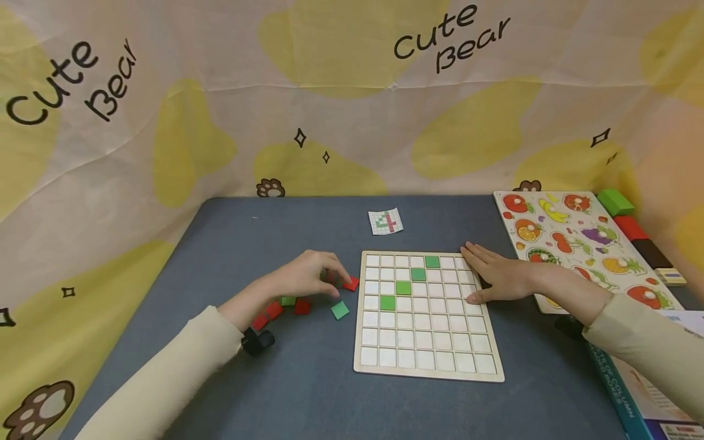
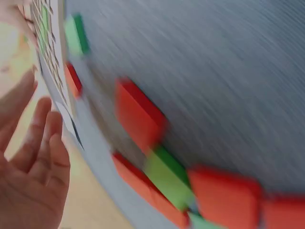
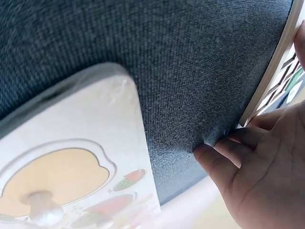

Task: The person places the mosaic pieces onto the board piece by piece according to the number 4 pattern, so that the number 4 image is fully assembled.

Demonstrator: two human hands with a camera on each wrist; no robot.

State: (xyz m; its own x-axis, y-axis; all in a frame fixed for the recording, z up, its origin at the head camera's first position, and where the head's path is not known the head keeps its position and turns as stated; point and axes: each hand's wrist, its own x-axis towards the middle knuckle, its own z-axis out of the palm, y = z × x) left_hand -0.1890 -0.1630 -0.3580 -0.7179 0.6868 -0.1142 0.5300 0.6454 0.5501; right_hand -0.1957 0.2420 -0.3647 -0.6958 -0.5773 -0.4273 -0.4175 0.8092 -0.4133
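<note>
A wooden grid board (image 1: 429, 343) lies on the blue-grey table (image 1: 308, 391); its edge (image 3: 272, 74) also shows in the right wrist view. Three green tiles (image 1: 403, 287) and one more run diagonally across its upper cells. My right hand (image 1: 497, 278) rests flat on the board's right edge, fingers straight (image 3: 224, 164). Left of the board, my left hand (image 1: 308, 276) hovers with loosely curved fingers (image 2: 40, 152) over loose tiles and holds nothing. A red tile (image 1: 351, 283) lies at its fingertips and a green tile (image 1: 340, 310) just below. More red tiles (image 2: 138, 114) and green tiles (image 2: 164, 176) look blurred.
A small pattern card (image 1: 385, 221) lies behind the board. A fruit peg puzzle (image 1: 577, 244) (image 3: 71, 157) sits at the right, with coloured blocks (image 1: 616, 201) beyond it. A boxed book (image 1: 643, 403) is at the bottom right. A printed cloth backdrop (image 1: 352, 91) walls the table.
</note>
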